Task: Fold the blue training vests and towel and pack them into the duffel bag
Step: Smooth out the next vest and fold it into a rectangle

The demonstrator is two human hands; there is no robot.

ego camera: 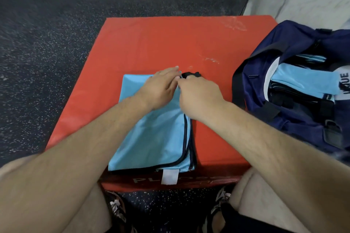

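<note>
A light blue cloth with dark edging (155,138) lies folded into a rectangle on the red padded box (170,43), a white label hanging over the box's front edge. My left hand (161,87) rests flat on the far part of the fold. My right hand (198,94) pinches the fold's far right corner, where a small black loop (191,75) sticks out. To the right stands the navy duffel bag (295,89), unzipped, with folded light blue vests (303,81) inside.
The red box stands on dark speckled rubber flooring (47,53), near a pale wall at the back and right. My knees and shoes are at the bottom of the view, close to the box's front edge. The bag's black straps hang over its sides.
</note>
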